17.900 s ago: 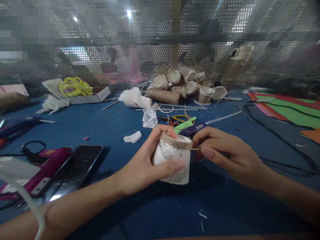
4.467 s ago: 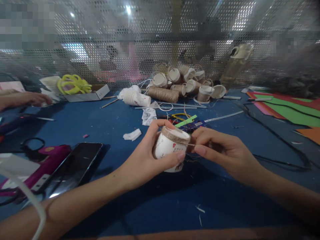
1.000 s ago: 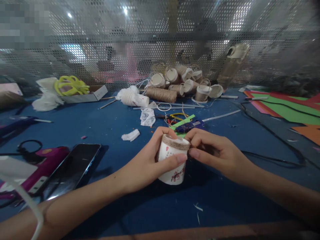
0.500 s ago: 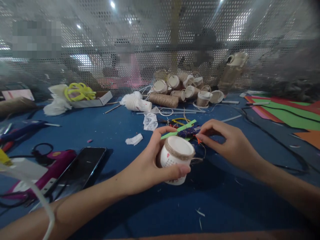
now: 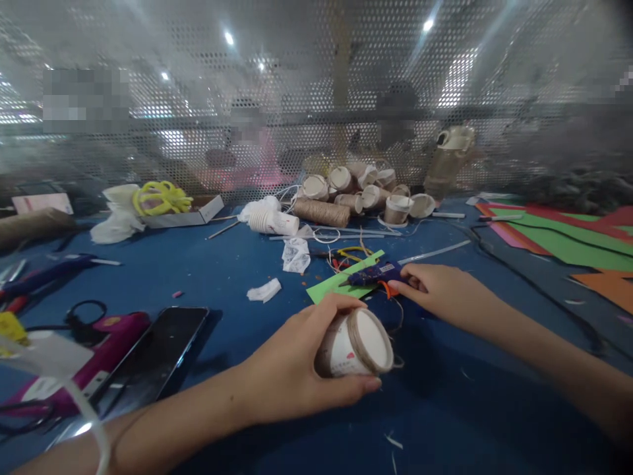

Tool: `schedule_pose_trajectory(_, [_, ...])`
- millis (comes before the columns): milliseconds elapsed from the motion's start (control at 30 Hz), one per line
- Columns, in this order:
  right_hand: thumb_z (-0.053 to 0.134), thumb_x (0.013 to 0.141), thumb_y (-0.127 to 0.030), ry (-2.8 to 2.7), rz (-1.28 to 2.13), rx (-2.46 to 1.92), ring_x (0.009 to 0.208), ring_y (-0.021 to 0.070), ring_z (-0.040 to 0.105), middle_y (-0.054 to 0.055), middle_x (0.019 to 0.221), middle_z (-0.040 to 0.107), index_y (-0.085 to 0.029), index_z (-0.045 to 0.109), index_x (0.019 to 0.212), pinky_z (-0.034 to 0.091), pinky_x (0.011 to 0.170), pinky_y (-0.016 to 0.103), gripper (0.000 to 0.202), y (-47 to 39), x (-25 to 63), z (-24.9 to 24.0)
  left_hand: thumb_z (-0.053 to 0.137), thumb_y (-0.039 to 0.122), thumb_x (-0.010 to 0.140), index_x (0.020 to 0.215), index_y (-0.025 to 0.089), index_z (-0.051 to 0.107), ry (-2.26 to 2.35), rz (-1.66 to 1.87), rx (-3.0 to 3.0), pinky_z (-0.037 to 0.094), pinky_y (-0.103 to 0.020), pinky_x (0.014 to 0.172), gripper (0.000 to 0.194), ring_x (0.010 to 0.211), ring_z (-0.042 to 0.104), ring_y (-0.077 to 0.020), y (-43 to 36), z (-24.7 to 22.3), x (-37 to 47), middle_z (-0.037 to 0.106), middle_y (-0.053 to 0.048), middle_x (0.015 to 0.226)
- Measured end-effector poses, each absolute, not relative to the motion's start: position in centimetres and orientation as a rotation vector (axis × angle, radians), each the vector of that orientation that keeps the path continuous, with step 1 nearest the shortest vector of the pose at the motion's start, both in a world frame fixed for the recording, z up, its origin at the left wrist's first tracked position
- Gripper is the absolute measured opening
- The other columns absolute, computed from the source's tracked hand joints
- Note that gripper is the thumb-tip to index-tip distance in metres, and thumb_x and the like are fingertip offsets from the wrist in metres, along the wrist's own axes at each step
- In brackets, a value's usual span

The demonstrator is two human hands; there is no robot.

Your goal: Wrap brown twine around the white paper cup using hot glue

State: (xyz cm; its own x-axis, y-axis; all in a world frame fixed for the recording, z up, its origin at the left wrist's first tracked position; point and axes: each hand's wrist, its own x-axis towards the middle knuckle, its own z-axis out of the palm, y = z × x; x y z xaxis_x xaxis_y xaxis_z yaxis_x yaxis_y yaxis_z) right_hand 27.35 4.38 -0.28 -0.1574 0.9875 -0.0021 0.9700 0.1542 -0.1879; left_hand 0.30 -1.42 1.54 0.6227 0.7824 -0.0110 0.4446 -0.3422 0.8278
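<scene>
- The left hand wraps its fingers around a small paper cup. The cup lies on its side, just above the blue table, near the front edge and about the middle.
- The cup is white with a small red picture. A band of rough brown string goes around one end. That flat round end faces the camera.
- The right hand reaches to a blue glue gun, which lies past the cup, toward the middle of the table. The fingertips touch its back end. I cannot tell if they are closed on it yet.
- The glue gun lies partly on a green paper strip. Its tip points left.
- A thin loose string end hangs by the cup.
- What could go wrong: the string band may slip loose, because no finger presses on the free end.
- The cup is thin paper, so a hard squeeze could crush it.
- The glue gun tip may be hot and could burn a finger or mark the green paper.
- A black phone lies near the front left edge. A heap of string-wrapped cups sits at the far edge by the metal mesh.
</scene>
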Motion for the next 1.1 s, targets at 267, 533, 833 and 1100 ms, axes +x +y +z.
schedule_pose_trajectory(267, [0.044, 0.098, -0.055, -2.265, 0.381, -1.873, 0.066, 0.0218, 0.067, 0.005, 0.076, 0.074, -0.023, 0.068, 0.09, 0.039, 0.058, 0.029, 0.04, 5.3, 28.1, -0.9, 0.075, 0.042, 0.084, 0.131, 0.025, 0.044, 0.943, 0.425, 1.875, 0.049, -0.035, 0.08, 0.059, 0.095, 0.061, -0.0226, -1.0, 1.4, 0.2, 0.064, -0.004, 0.111])
schedule_pose_trajectory(533, [0.05, 0.096, -0.053, -2.163, 0.462, -1.782, 0.054, 0.0187, 0.06, 0.0, 0.059, 0.066, -0.023, 0.065, 0.077, 0.035, 0.052, 0.028, 0.038, 5.5, 28.4, -0.8, 0.075, 0.048, 0.084, 0.13, 0.023, 0.043, 0.935, 0.411, 1.78, 0.049, -0.036, 0.08, 0.061, 0.093, 0.059, -0.0237, -0.6, 1.4, -0.1, 0.063, -0.007, 0.111])
schedule_pose_trajectory(833, [0.053, 0.096, -0.055, -1.793, 0.557, -1.537, 0.056, 0.0186, 0.062, 0.001, 0.062, 0.066, -0.023, 0.057, 0.084, 0.047, 0.055, 0.03, 0.035, 6.2, 29.0, 0.0, 0.076, 0.047, 0.083, 0.126, 0.022, 0.046, 0.905, 0.44, 1.668, 0.049, -0.033, 0.078, 0.057, 0.092, 0.059, -0.0218, -0.4, 1.7, -0.1, 0.061, -0.006, 0.109])
schedule_pose_trajectory(1100, [0.063, 0.091, -0.057, -1.561, 0.754, -1.183, 0.06, 0.0164, 0.064, -0.001, 0.066, 0.064, -0.023, 0.049, 0.095, 0.055, 0.062, 0.031, 0.037, 4.7, 27.4, -0.1, 0.08, 0.039, 0.079, 0.12, 0.023, 0.048, 0.924, 0.707, 1.496, 0.046, -0.031, 0.08, 0.055, 0.092, 0.058, -0.0204, -0.8, 1.1, 0.4, 0.06, -0.002, 0.106])
